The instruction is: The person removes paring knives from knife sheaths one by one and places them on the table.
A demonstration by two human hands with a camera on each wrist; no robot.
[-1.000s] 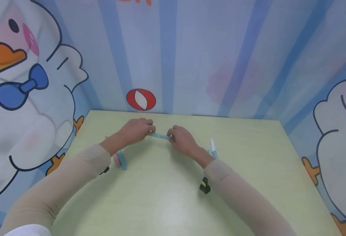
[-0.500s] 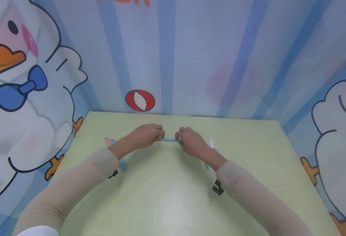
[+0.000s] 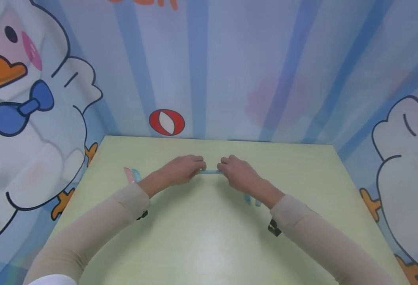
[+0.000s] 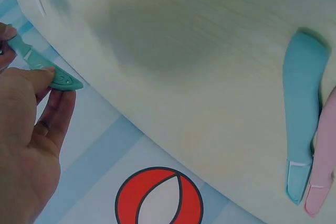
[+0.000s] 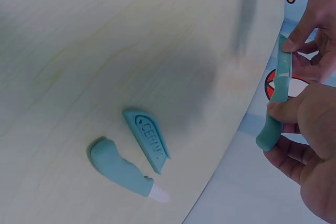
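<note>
Both hands hold a small teal knife in its sheath above the far part of the table. My left hand pinches the sheath end between thumb and fingers. My right hand grips the teal handle at the other end. The sheath covers the blade. Below the right forearm lie a loose teal sheath with raised lettering and an unsheathed knife with a teal handle and white blade. Beside the left forearm are a teal knife and a pink knife, lying side by side.
The pale table ends at a striped blue backdrop with cartoon birds and a red ball print. Black wrist-camera parts hang under the sleeves.
Both hands have moved right and slightly nearer, carrying the sheathed knife, which has turned from slanted to nearly level. The grips stay on its two ends.
</note>
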